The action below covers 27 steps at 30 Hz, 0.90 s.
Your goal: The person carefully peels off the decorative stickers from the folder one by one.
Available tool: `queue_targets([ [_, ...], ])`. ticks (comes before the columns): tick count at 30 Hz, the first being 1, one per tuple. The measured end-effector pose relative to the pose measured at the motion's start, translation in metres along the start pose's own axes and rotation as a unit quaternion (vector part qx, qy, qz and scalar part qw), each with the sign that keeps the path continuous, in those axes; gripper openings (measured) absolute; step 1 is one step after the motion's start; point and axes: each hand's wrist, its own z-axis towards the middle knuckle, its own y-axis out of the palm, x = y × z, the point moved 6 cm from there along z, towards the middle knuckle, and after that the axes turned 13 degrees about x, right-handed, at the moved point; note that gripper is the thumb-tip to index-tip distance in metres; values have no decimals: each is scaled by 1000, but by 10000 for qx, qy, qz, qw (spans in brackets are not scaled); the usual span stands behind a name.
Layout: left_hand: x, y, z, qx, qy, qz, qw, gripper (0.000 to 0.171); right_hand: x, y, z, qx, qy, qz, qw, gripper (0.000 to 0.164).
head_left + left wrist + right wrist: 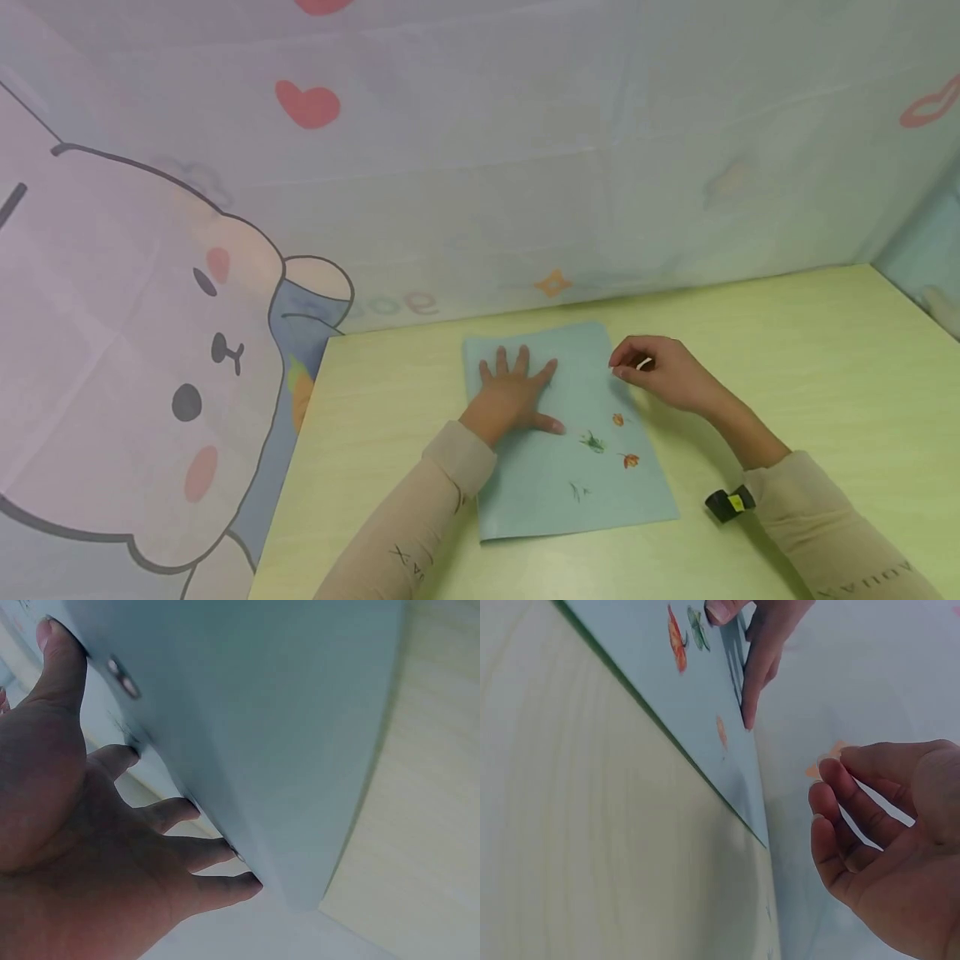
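Observation:
A light blue sheet (555, 508) lies on the table with small leaf pictures on it. These are two orange leaves (631, 460), a green tuft (592, 442) and a fainter sprig (577, 492). Spread over the sheet's left half, my left hand (510, 400) presses it with fingertips and thumb. Above the sheet's right edge hovers my right hand (663, 371), thumb and forefinger tips brought together, other fingers bent. In the right wrist view, the right hand (892, 825) has its thumb right at the forefinger tip; whether something thin is between them I cannot tell.
The pale yellow table (810, 350) extends to both sides of the sheet. Behind it hangs a printed cloth (480, 183) with hearts and a large cartoon animal at left. A black strap piece with a yellow label (731, 504) sits by the right sleeve.

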Motion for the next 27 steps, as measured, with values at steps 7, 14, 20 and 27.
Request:
queue_targets([
  [7,0,-1,0,77,39,4,10000,110,4,11,-2,-133,-72,-36,9999,7],
  [14,-4,0,2,198,-63,81,9998,116,2,30,0,-283,-460,-126,9985,18],
  [20,-5,-1,4,176,-122,92,9997,117,-1,47,10,-464,-558,-78,9973,26],
  [27,-6,0,8,17,-148,-43,9999,115,-4,71,31,-975,-816,-527,9905,34],
])
